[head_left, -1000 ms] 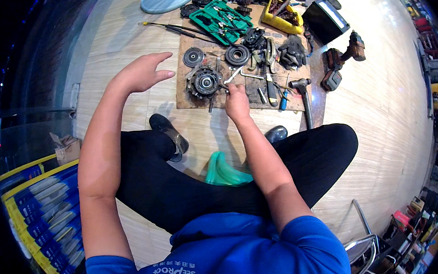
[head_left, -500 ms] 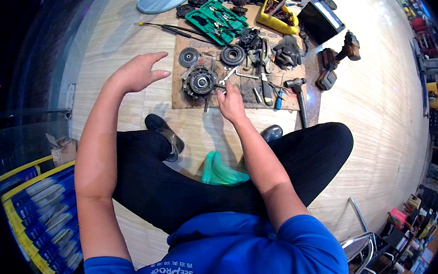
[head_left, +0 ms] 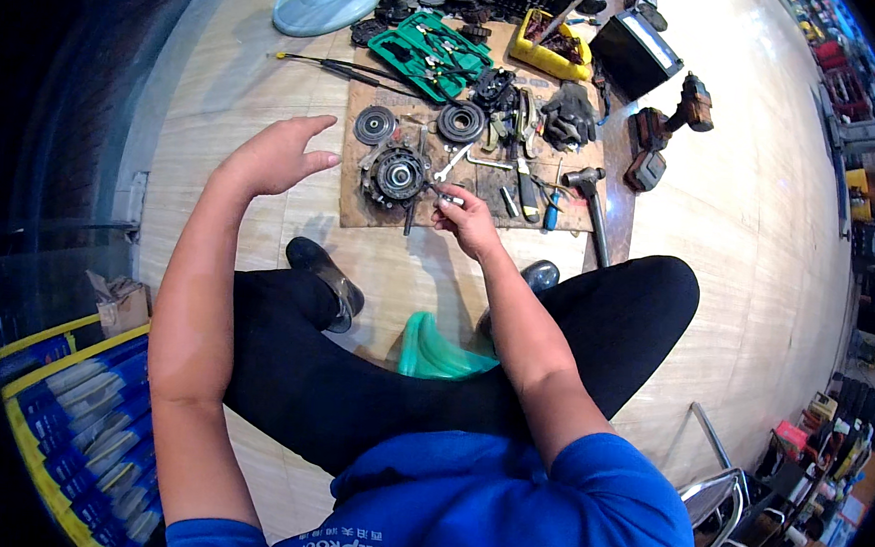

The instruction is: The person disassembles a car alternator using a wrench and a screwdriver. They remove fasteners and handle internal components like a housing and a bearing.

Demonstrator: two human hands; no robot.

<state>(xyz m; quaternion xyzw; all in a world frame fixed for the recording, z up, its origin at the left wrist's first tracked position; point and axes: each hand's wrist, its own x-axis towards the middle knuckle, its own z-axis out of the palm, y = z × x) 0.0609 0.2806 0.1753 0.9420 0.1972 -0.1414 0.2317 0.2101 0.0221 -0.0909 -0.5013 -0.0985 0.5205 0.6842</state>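
We log left hand spread, thumb and index finger apart, both pointing right. We see left wrist bent inward, left forearm running nearly straight forward, elbow slightly bent. We note right hand in a small grip, fingers curled; exact finger contact too small for us to tell. We mark right wrist roughly straight, right forearm angled forward and leftward. We have hands well apart, both forearms bare.
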